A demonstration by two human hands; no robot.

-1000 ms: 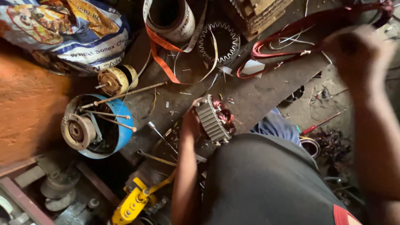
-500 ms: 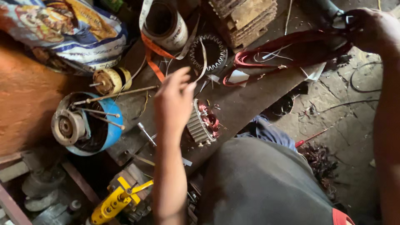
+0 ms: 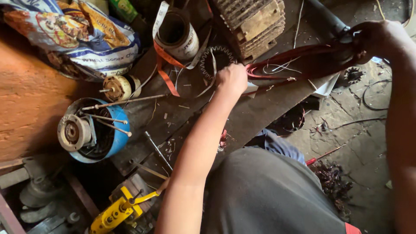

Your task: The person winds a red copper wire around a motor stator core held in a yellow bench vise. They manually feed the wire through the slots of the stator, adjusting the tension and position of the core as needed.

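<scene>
Red wire bundle (image 3: 299, 60) runs across the upper right of the dark counter (image 3: 255, 117), stretched betw. both hands. Only one view, head cam, looking down.

Left hand (image 3: 232, 78) sits at the bundle's left end, where the red loop bends back, next to a white paper slip (image 3: 251, 89). Hand is curled into a loose fist; fingers are turned away from the cam, so can't tell exactly what they pinch. Right hand (image 3: 379, 39) is at the far right end, closed round the dark gathered end of the bundle, raised a bit above the counter edge.

Just left of the left hand lies a toothed stator ring (image 3: 219, 60), w/ white strips across it. Above-left of that stands a tape roll (image 3: 175, 34), orange strap (image 3: 164, 71) trailing down from it. A ribbed motor block (image 3: 255, 24) sits at top centre. Further left: small rotor (image 3: 117, 89), a blue motor housing (image 3: 91, 130) w/ long bolts sticking out, and a printed sack (image 3: 73, 34) in the top-left corner. Yellow tool (image 3: 119, 210) lies at the bottom, below the counter. Person's dark-clad lap fills the lower middle.
</scene>
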